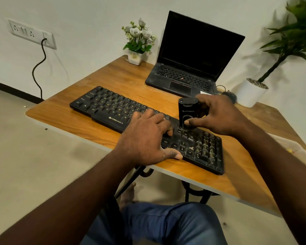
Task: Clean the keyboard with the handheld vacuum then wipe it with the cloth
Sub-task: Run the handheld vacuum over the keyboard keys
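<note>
A black keyboard (113, 110) is lying slantwise across the middle of the frame on a wooden table (74, 124), running from centre left down to lower right. The right hand (217, 115) is gripping a small black vacuum (186, 110) right of centre, holding it upright with its lower end on the keys; the fingers are curling round its far side and the thumb is pressing on its front. The left hand (145, 138) is lying flat on the keys just left of the vacuum, its fingers straight and slightly spread, the thumb resting along the keyboard's near edge. An open laptop (193, 55) with a dark screen is standing at upper centre, a flower pot (135, 57) is sitting to its left, and a potted plant (251, 92) is standing at the right.
</note>
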The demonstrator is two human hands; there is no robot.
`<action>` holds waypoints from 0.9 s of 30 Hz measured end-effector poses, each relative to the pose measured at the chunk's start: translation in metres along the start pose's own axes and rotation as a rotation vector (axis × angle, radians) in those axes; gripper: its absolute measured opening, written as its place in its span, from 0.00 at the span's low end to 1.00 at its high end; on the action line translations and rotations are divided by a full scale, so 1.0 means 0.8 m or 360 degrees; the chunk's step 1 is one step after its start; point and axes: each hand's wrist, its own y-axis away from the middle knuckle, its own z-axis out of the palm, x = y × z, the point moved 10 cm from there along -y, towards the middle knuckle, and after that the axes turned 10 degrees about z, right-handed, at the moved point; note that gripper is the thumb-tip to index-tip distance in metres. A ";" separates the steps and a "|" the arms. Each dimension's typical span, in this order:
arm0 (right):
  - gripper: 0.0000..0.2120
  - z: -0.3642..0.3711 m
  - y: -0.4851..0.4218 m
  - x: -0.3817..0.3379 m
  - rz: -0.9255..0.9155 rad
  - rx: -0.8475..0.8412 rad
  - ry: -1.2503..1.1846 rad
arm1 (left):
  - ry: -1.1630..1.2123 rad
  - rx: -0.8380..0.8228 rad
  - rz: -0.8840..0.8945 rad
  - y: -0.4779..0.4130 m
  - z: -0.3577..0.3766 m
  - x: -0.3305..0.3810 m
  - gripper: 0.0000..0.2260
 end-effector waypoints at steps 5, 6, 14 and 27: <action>0.21 0.011 0.012 -0.012 -0.0084 -0.0242 -0.0120 | -0.0015 0.0003 -0.0001 -0.001 0.000 0.000 0.35; 0.20 0.016 0.015 -0.016 -0.0105 -0.0287 -0.0111 | -0.0018 0.0006 -0.0002 -0.001 0.000 0.000 0.35; 0.18 0.013 0.015 -0.016 -0.0037 -0.0326 -0.0182 | -0.0019 0.0032 0.0010 0.000 0.001 0.001 0.36; 0.21 -0.002 -0.022 -0.006 0.0090 0.0087 0.0091 | -0.0001 0.0038 -0.0002 -0.001 0.000 0.002 0.36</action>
